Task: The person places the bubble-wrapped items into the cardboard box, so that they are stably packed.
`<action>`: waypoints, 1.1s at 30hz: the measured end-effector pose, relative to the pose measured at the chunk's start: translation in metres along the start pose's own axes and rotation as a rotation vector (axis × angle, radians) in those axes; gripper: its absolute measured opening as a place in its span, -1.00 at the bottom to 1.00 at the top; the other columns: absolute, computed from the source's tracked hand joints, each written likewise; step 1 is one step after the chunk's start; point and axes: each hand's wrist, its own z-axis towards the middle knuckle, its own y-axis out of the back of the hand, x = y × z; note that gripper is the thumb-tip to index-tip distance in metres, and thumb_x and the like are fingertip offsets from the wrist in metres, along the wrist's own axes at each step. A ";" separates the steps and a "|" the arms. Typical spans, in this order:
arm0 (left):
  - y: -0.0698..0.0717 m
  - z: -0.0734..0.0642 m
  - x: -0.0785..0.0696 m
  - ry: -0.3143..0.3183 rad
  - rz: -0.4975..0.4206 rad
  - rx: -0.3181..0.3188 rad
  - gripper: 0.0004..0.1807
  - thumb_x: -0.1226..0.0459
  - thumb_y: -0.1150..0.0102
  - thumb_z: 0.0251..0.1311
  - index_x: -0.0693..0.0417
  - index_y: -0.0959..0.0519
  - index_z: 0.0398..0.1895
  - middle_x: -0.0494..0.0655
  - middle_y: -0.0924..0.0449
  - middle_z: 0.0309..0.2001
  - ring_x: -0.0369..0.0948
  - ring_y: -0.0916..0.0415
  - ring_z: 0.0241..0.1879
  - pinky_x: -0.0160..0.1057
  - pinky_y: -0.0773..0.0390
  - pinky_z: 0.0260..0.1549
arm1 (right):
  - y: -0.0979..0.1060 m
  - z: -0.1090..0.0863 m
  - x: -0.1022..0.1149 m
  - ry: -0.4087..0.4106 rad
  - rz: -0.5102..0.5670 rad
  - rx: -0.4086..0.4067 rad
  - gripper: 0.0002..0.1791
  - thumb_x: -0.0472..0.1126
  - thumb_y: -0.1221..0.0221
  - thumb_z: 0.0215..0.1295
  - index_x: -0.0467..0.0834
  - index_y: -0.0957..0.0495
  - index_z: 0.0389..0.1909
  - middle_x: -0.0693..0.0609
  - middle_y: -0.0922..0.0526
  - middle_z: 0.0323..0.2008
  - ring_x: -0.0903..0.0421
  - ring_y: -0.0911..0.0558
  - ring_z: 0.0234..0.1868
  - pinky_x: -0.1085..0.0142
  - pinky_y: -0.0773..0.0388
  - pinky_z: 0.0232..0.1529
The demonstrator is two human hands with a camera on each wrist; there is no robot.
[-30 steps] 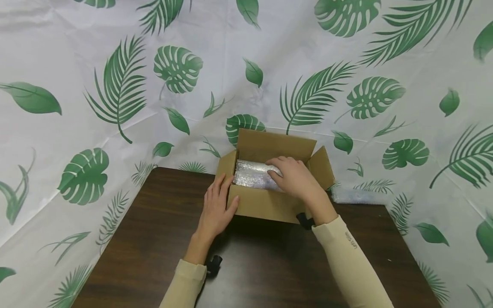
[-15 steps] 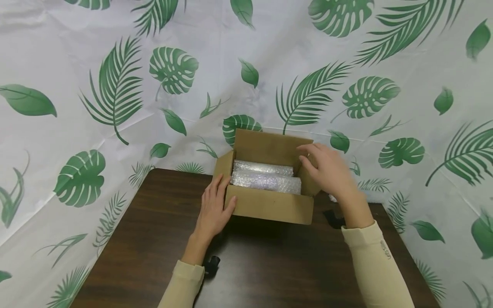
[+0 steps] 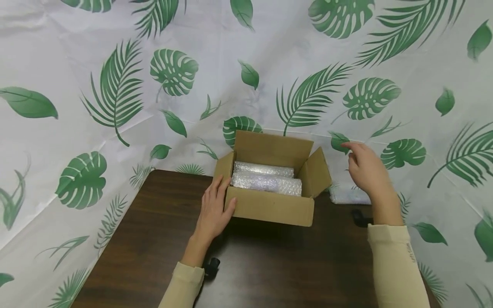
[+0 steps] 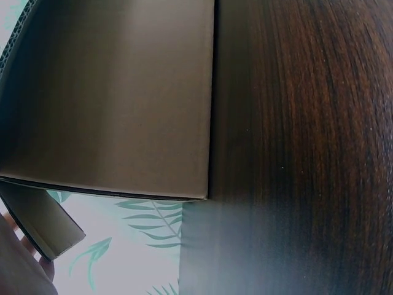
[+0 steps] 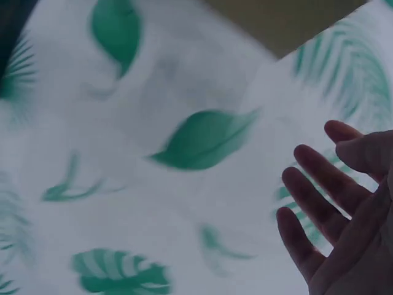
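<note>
An opened cardboard box [image 3: 271, 209] stands on the dark wooden table with its flaps raised. Two bubble-wrapped bundles lie inside, a front one [image 3: 265, 183] and a back one [image 3: 263, 168]. At the box's left front corner rests my left hand [image 3: 212, 210], fingers extended along the left flap [image 3: 223, 166] and thumb against the front flap. In the left wrist view, the fingers partly disappear behind a flap [image 4: 43, 221]. My right hand [image 3: 367, 169] is raised to the right of the box, away from its right flap [image 3: 319, 173]. Its spread, slightly bent fingers hold nothing in the right wrist view.
Another bubble-wrapped item [image 3: 348, 196] lies at the table's back right edge, beneath my right hand in the head view. Behind the table [image 3: 161, 239] hangs a white sheet [image 3: 215, 55] with green leaf prints.
My right hand has moved from the bundles inside the box, past the right flap, out to the right. The front bundle now shows uncovered. My left hand has stayed at the corner.
</note>
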 end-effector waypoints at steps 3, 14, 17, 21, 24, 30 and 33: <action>0.000 0.000 0.000 -0.002 0.005 0.000 -0.28 -0.08 -0.01 0.57 -0.16 -0.19 0.70 0.10 -0.09 0.69 0.20 -0.16 0.58 0.35 -0.20 0.50 | -0.013 0.001 -0.032 -0.056 -0.073 0.040 -0.49 -0.27 0.13 0.67 -0.30 -0.35 0.53 -0.50 -0.42 0.41 -0.52 -0.45 0.34 -0.47 -0.37 0.26; 0.002 0.001 -0.006 -0.006 0.013 0.016 -0.27 -0.11 0.00 0.57 -0.14 -0.20 0.70 0.11 -0.10 0.69 0.21 -0.16 0.57 0.35 -0.20 0.51 | -0.088 -0.024 -0.141 -0.207 -0.282 0.175 -0.40 -0.33 -0.19 0.34 -0.35 -0.40 0.40 -0.53 -0.50 0.27 -0.58 -0.47 0.23 -0.52 -0.38 0.13; 0.004 0.000 -0.005 0.002 0.017 0.006 -0.27 -0.11 -0.01 0.56 -0.14 -0.21 0.69 0.10 -0.10 0.69 0.21 -0.16 0.57 0.35 -0.20 0.51 | -0.105 -0.033 -0.157 -0.224 -0.262 0.238 -0.32 -0.32 -0.24 0.32 -0.34 -0.34 0.46 -0.55 -0.41 0.36 -0.62 -0.40 0.30 -0.54 -0.37 0.16; 0.005 0.000 -0.003 -0.005 0.026 0.006 -0.28 -0.11 0.00 0.56 -0.15 -0.21 0.69 0.09 -0.11 0.69 0.21 -0.18 0.56 0.37 -0.21 0.50 | -0.126 -0.047 -0.175 -0.252 -0.243 0.313 -0.24 -0.30 -0.17 0.40 -0.30 -0.17 0.59 -0.57 -0.24 0.50 -0.67 -0.29 0.37 -0.61 -0.30 0.18; 0.006 0.001 -0.002 -0.008 0.029 0.011 -0.29 -0.11 0.01 0.57 -0.16 -0.21 0.69 0.09 -0.11 0.69 0.21 -0.18 0.57 0.37 -0.21 0.50 | -0.138 -0.053 -0.184 -0.258 -0.231 0.324 -0.24 -0.32 -0.05 0.44 -0.29 -0.08 0.63 -0.57 -0.18 0.52 -0.70 -0.33 0.33 -0.62 -0.32 0.13; 0.007 -0.001 -0.002 -0.001 0.033 0.008 -0.30 -0.11 0.03 0.57 -0.14 -0.24 0.67 0.08 -0.12 0.68 0.20 -0.20 0.56 0.36 -0.23 0.50 | -0.149 -0.052 -0.192 -0.265 -0.215 0.346 -0.22 -0.33 0.04 0.48 -0.29 0.05 0.66 -0.60 0.00 0.58 -0.71 -0.24 0.37 -0.65 -0.21 0.21; 0.007 -0.002 -0.002 -0.003 0.033 0.006 -0.30 -0.11 0.02 0.57 -0.15 -0.23 0.68 0.09 -0.13 0.68 0.20 -0.20 0.56 0.36 -0.24 0.50 | -0.154 -0.049 -0.197 -0.275 -0.226 0.365 -0.19 -0.33 0.01 0.46 -0.31 0.07 0.66 -0.59 0.03 0.58 -0.69 -0.18 0.41 -0.66 -0.17 0.24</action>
